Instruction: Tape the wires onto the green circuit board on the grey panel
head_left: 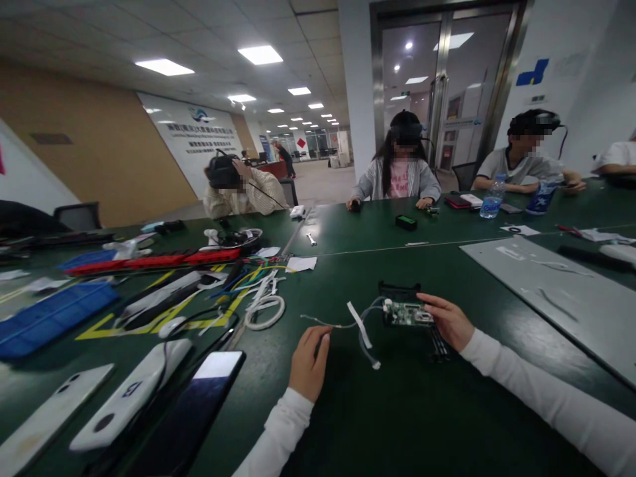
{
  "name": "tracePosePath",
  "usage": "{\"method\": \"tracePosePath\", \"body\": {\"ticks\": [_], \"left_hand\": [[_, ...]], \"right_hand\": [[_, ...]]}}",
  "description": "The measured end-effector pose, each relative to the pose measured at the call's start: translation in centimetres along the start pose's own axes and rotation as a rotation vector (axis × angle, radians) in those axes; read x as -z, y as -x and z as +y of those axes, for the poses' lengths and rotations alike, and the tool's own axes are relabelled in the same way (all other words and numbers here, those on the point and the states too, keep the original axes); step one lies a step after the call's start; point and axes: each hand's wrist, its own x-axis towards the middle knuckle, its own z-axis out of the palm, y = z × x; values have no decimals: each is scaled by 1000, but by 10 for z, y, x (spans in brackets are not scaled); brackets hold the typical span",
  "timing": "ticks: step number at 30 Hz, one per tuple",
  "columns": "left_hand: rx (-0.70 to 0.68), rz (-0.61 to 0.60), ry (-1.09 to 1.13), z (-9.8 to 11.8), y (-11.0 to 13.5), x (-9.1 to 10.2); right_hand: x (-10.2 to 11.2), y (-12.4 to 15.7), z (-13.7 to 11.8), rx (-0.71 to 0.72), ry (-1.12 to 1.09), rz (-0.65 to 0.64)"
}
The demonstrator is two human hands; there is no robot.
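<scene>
In the head view my right hand (453, 320) grips the right end of a green circuit board (408, 313), fingers on top of it. A black plastic frame (397, 290) sits behind the board, and dark prongs or leads (438, 346) hang below its right end. From the board's left connector a thin grey cable (373, 306) runs left, with a white paper tag (360, 324) on it. My left hand (311, 358) pinches the thin cable near its far left end. Another branch of cable ends in a small white plug (376, 365).
To the left lie a smartphone (213, 377), white device casings (132, 394), a blue tray (54, 317) and a coiled white cable (265, 311). A grey panel (561, 291) lies at right. A wrench (311, 239) and a water bottle (491, 197) are farther off. Several people sit across the table.
</scene>
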Motion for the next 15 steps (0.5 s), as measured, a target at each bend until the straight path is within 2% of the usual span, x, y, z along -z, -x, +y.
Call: {"method": "tracePosePath", "body": {"ticks": [4, 6, 8, 13, 15], "left_hand": [[74, 128, 10, 1, 0, 3], [84, 147, 10, 2, 0, 3], [67, 103, 20, 5, 0, 2], [-6, -95, 24, 22, 1, 3], [-15, -132, 5, 28, 1, 5]], "right_hand": [[3, 3, 5, -33, 27, -36], [5, 3, 5, -40, 41, -43], [6, 4, 6, -55, 61, -54], [5, 6, 7, -62, 103, -67], [4, 6, 6, -72, 112, -76]]}}
